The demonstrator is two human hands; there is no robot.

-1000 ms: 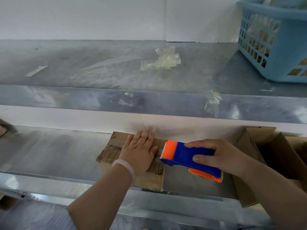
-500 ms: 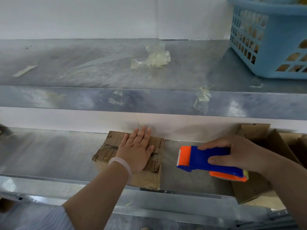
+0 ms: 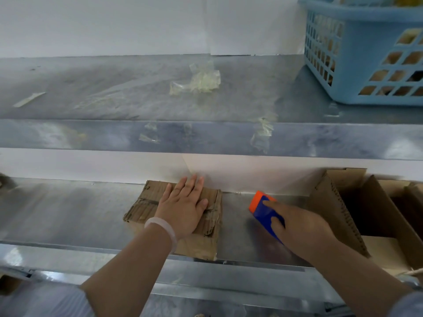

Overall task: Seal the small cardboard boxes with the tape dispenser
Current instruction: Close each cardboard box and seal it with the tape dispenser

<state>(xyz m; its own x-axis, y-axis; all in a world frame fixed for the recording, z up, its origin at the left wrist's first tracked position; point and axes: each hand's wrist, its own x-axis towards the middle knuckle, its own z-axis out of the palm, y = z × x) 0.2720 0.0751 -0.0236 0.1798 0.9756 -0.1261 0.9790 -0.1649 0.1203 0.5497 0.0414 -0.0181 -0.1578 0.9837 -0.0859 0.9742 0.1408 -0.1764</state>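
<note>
The grey metal lower shelf [image 3: 68, 213] carries the work. A light-blue slotted plastic basket [image 3: 366, 65] stands on the shelf above. Open brown cardboard cartons [image 3: 338, 216] stand at the right.

The small, worn brown cardboard box [image 3: 146, 202] lies at mid-shelf. The left hand [image 3: 183, 209] presses on its top with fingers straight and flat. The right hand [image 3: 302, 227] has its fingers curled round the blue-and-orange plastic tape dispenser [image 3: 263, 205], just right of the box and not touching it.

This looks like a pause between tape strokes. Whether any tape spans the gap is unclear. The next move likely calls for setting the orange nose on the seam and drawing it across while the flaps are held down.
</note>
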